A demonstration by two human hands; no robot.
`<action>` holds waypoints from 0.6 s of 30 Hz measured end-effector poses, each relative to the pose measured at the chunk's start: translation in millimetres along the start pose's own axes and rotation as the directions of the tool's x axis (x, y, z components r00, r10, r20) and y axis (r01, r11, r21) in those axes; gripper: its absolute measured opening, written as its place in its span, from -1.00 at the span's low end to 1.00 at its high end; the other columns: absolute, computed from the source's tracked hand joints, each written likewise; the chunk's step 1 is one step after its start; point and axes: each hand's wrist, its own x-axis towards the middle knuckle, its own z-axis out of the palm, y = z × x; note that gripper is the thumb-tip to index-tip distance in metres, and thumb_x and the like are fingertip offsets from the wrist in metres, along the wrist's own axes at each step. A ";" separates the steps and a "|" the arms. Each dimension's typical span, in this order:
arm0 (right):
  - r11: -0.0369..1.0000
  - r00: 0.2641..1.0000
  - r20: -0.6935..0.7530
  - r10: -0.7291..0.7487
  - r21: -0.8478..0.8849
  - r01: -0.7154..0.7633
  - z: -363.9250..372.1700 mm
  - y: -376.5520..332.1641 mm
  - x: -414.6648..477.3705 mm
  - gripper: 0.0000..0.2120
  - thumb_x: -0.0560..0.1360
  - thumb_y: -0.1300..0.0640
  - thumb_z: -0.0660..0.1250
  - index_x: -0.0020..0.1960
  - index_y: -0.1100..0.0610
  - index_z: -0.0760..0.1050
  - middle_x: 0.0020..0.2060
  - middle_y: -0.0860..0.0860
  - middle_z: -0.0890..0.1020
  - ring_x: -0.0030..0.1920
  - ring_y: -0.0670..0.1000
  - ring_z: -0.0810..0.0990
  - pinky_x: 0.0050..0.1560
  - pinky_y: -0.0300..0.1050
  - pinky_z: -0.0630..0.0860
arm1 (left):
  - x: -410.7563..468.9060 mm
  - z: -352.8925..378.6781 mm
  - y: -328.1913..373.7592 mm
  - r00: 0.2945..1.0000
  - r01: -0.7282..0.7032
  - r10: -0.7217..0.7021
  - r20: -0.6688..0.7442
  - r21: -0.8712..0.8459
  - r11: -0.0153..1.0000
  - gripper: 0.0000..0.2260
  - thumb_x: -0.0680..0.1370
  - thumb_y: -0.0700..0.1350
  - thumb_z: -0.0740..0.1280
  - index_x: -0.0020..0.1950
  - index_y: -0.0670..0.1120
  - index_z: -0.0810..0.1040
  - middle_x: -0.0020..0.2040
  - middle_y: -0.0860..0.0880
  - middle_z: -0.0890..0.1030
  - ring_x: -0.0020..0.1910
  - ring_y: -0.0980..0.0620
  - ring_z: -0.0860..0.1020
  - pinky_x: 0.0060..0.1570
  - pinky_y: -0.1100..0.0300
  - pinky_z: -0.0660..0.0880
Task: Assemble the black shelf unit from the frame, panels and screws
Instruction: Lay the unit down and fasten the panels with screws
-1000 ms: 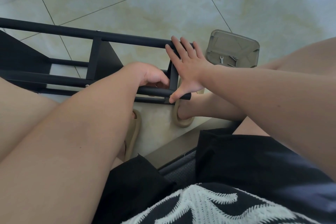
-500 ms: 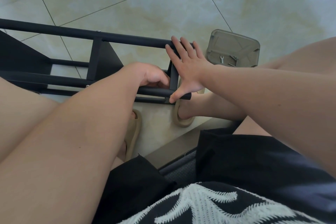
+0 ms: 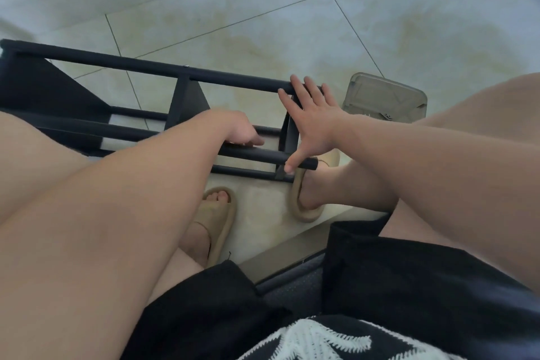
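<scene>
At end post (image 3: 287, 137): right hand (image 3: 314, 123) flat, spread wide, holds nothing; fingertips (image 3: 294, 81) on upper rail (image 3: 146, 66), thumb on the tip of lower rail (image 3: 251, 154), palm against the post.
Left hand (image 3: 244, 133): reaches in between the rails, just above lower rail; fingers loosely curled; cannot tell if it pinches a screw or tool.
Change: right hand keeps the same brace as a second ago; left hand now sits a little further from end post, knuckles lower; view is wider, feet show.
Meaning: likely the same joint under work; brace not let go, so fastening judged unfinished.
Black frame (image 3: 181, 102): on its side on tile floor (image 3: 292, 23), in front of the knees; dark panels (image 3: 43, 90) already in at left.
Tray (image 3: 380, 80): clear plastic, beyond right forearm; small hardware (image 3: 388, 117) at near edge, partly hidden.
Slippers (image 3: 219, 213): beige, near frame.
</scene>
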 end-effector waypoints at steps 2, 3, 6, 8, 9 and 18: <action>1.000 1.000 -0.027 0.014 0.019 -0.013 -0.6 -7.2 -7.2 0.45 0.12 -0.57 0.45 0.63 0.07 -0.30 0.58 0.16 -0.36 0.58 0.25 -0.36 0.56 0.30 -0.23 | -16.2 -10.0 -11.4 0.996 0.085 -0.088 0.020 0.123 0.989 -0.48 0.51 0.39 0.26 0.12 -0.04 0.59 0.12 -0.02 0.54 0.09 -0.11 0.51 0.07 0.04 0.33; 0.999 0.999 -0.048 0.026 0.035 -0.024 -0.5 -10.9 -11.6 0.42 0.14 -0.53 0.48 0.64 0.05 -0.28 0.60 0.14 -0.33 0.59 0.24 -0.34 0.56 0.31 -0.21 | -23.7 -15.0 -15.5 0.992 0.110 -0.117 0.049 0.116 0.987 -0.43 0.48 0.44 0.24 0.10 -0.05 0.59 0.04 0.00 0.55 0.02 -0.09 0.51 0.05 0.03 0.32; 0.994 0.992 -0.101 0.077 0.085 -0.069 1.5 -21.8 -26.0 0.33 0.24 -0.38 0.54 0.64 0.03 -0.27 0.62 0.06 -0.28 0.61 0.19 -0.29 0.57 0.31 -0.11 | -41.7 -19.7 -21.5 0.978 0.122 -0.135 0.161 0.087 0.989 -0.45 0.41 0.47 0.32 -0.06 -0.02 0.54 -0.06 0.05 0.57 0.00 -0.06 0.53 0.10 0.02 0.40; 0.986 0.987 -0.106 0.122 0.130 -0.108 5.0 -29.8 -34.9 0.24 0.34 -0.29 0.53 0.64 0.03 -0.26 0.63 0.04 -0.24 0.62 0.16 -0.24 0.58 0.28 -0.04 | -47.5 -8.1 -23.3 0.986 0.094 -0.115 0.121 0.162 0.982 -0.50 0.42 0.36 0.42 0.06 -0.04 0.56 0.05 0.03 0.63 0.12 -0.08 0.56 0.22 -0.02 0.46; 0.981 0.983 -0.110 0.144 0.147 -0.127 7.2 -33.8 -38.6 0.18 0.38 -0.26 0.51 0.64 0.03 -0.25 0.63 0.04 -0.22 0.62 0.16 -0.22 0.57 0.27 0.00 | -49.2 0.8 -23.4 0.994 0.094 -0.103 0.044 0.182 0.979 -0.52 0.45 0.29 0.45 0.13 -0.06 0.57 0.09 0.00 0.63 0.13 -0.11 0.57 0.25 -0.04 0.46; 0.950 0.959 -0.184 0.216 0.265 -0.163 13.4 -47.7 -49.9 -0.33 0.64 0.06 0.22 0.62 0.04 -0.07 0.63 0.07 -0.07 0.61 0.17 -0.07 0.51 0.19 0.17 | -63.2 17.7 -20.5 0.861 0.090 -0.016 -0.509 0.121 0.989 -0.72 0.54 0.27 0.33 0.02 0.08 0.52 -0.06 0.01 0.57 0.01 -0.09 0.49 0.02 0.02 0.25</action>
